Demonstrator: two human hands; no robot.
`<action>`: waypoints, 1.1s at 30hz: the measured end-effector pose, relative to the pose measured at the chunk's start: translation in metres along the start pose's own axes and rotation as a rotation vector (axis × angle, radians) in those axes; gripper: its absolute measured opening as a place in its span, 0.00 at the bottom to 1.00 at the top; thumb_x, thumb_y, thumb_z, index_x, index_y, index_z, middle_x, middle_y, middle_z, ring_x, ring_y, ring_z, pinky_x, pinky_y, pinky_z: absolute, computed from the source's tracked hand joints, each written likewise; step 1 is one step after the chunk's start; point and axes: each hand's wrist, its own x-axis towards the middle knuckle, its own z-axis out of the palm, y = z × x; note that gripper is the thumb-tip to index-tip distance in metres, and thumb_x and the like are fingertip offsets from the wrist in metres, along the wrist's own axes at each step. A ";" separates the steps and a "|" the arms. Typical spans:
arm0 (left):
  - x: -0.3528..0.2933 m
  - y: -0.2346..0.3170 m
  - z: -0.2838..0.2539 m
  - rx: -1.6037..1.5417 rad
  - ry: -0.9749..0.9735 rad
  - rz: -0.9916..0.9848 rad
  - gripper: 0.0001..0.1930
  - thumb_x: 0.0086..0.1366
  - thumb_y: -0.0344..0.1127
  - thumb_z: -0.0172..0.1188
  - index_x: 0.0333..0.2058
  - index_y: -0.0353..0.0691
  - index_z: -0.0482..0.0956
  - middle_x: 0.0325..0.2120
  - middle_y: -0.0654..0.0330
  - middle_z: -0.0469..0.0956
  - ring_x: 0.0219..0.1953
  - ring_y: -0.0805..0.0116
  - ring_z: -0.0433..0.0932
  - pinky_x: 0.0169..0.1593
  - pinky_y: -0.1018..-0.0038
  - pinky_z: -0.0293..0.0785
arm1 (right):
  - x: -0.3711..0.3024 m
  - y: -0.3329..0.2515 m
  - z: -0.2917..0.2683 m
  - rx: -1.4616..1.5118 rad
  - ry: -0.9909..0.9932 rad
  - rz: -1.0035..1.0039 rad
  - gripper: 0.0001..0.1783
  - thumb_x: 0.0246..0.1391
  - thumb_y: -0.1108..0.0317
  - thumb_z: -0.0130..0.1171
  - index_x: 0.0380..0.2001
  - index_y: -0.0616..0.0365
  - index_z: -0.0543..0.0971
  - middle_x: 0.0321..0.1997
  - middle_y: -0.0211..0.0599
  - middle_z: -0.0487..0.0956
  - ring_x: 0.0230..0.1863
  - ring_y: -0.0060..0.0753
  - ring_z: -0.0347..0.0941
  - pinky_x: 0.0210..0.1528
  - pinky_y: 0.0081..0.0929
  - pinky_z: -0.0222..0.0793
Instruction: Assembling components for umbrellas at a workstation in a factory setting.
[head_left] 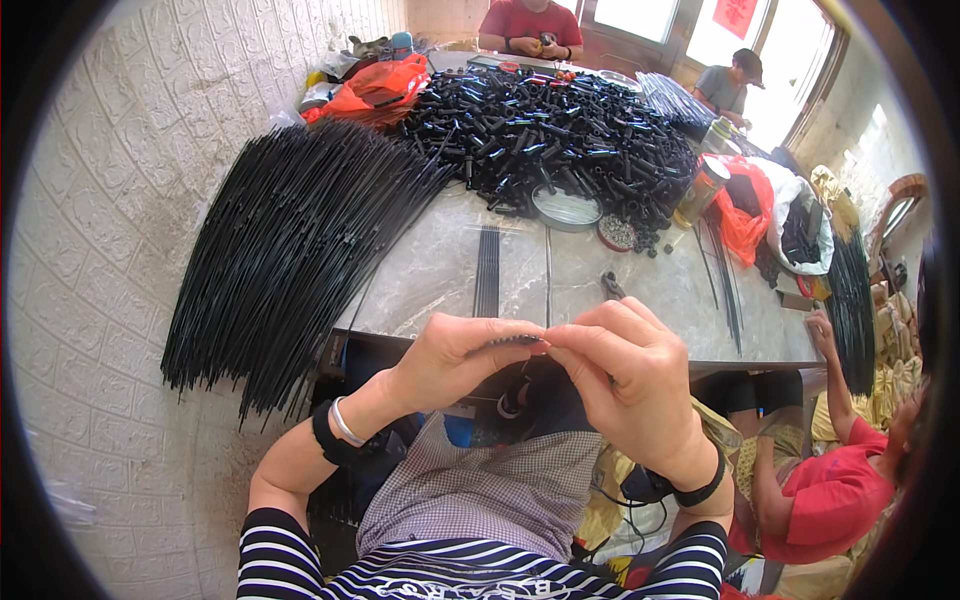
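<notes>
My left hand is closed in a pinch on a small dark piece with a ridged edge, whose kind I cannot make out. My right hand meets it above the table's front edge, thumb and fingertip pinched together at the piece's end. Whatever lies between those right fingertips is too small to name. Just beyond my hands, a row of thin black rods lies side by side on the grey marbled table. A small dark tool rests beyond my right hand.
A big heap of black tubes covers the far table. Long black rods overhang the left edge. A dish of clear sticks, a dish of small bits, a jar and a red bag stand right. Co-workers sit around.
</notes>
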 end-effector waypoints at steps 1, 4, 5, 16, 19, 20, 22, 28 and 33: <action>0.000 0.000 0.000 0.001 0.000 0.000 0.13 0.62 0.28 0.61 0.47 0.37 0.80 0.38 0.56 0.84 0.40 0.70 0.83 0.45 0.78 0.78 | 0.002 0.001 -0.002 -0.023 -0.019 -0.050 0.09 0.43 0.75 0.65 0.32 0.53 0.83 0.27 0.28 0.76 0.30 0.33 0.71 0.29 0.28 0.68; 0.000 -0.001 0.000 -0.004 -0.032 0.010 0.14 0.62 0.28 0.61 0.48 0.37 0.79 0.38 0.56 0.84 0.39 0.70 0.83 0.44 0.77 0.78 | 0.005 0.005 -0.005 -0.041 -0.052 -0.115 0.10 0.42 0.74 0.65 0.32 0.52 0.83 0.26 0.27 0.76 0.30 0.33 0.71 0.30 0.28 0.68; 0.000 -0.001 -0.001 0.004 -0.044 0.004 0.15 0.62 0.28 0.61 0.48 0.37 0.79 0.38 0.56 0.84 0.40 0.70 0.83 0.44 0.77 0.78 | 0.006 0.006 -0.005 -0.032 -0.066 -0.133 0.11 0.41 0.74 0.65 0.32 0.51 0.83 0.26 0.27 0.76 0.30 0.32 0.71 0.30 0.28 0.68; 0.001 -0.001 -0.005 0.015 -0.080 0.020 0.17 0.62 0.26 0.60 0.51 0.36 0.76 0.41 0.55 0.83 0.43 0.67 0.83 0.48 0.75 0.78 | 0.014 0.016 -0.005 0.114 -0.065 -0.221 0.16 0.40 0.80 0.62 0.36 0.55 0.82 0.32 0.32 0.77 0.36 0.39 0.71 0.38 0.31 0.70; 0.000 -0.002 -0.007 -0.016 -0.086 0.025 0.18 0.63 0.26 0.59 0.52 0.37 0.76 0.42 0.55 0.83 0.45 0.67 0.82 0.49 0.75 0.78 | 0.011 0.012 -0.002 0.140 -0.064 -0.207 0.19 0.40 0.82 0.60 0.40 0.56 0.81 0.34 0.34 0.77 0.37 0.41 0.71 0.40 0.32 0.70; 0.001 -0.002 -0.007 -0.013 -0.087 0.021 0.18 0.63 0.26 0.59 0.52 0.37 0.76 0.41 0.56 0.83 0.44 0.67 0.82 0.49 0.75 0.78 | 0.010 0.012 -0.002 0.134 -0.067 -0.194 0.20 0.40 0.82 0.59 0.41 0.57 0.81 0.35 0.34 0.77 0.38 0.42 0.71 0.40 0.33 0.70; 0.001 -0.003 -0.007 -0.009 -0.086 0.015 0.18 0.63 0.26 0.59 0.52 0.37 0.76 0.41 0.56 0.83 0.44 0.67 0.82 0.49 0.75 0.78 | 0.011 0.015 0.000 0.154 -0.078 -0.200 0.20 0.40 0.82 0.59 0.41 0.57 0.81 0.35 0.34 0.77 0.38 0.42 0.71 0.40 0.33 0.71; 0.005 -0.002 -0.007 0.002 -0.113 0.032 0.18 0.62 0.27 0.60 0.52 0.37 0.76 0.41 0.56 0.83 0.43 0.67 0.83 0.48 0.75 0.78 | 0.019 0.020 -0.006 0.174 -0.132 -0.242 0.20 0.40 0.82 0.59 0.40 0.57 0.81 0.35 0.35 0.78 0.38 0.42 0.72 0.40 0.32 0.71; 0.000 -0.003 -0.010 0.062 -0.114 -0.007 0.19 0.61 0.29 0.62 0.52 0.36 0.76 0.38 0.56 0.83 0.40 0.66 0.83 0.45 0.73 0.78 | 0.019 0.022 0.002 0.351 -0.158 -0.166 0.19 0.39 0.82 0.60 0.39 0.57 0.81 0.35 0.34 0.78 0.38 0.42 0.72 0.39 0.32 0.71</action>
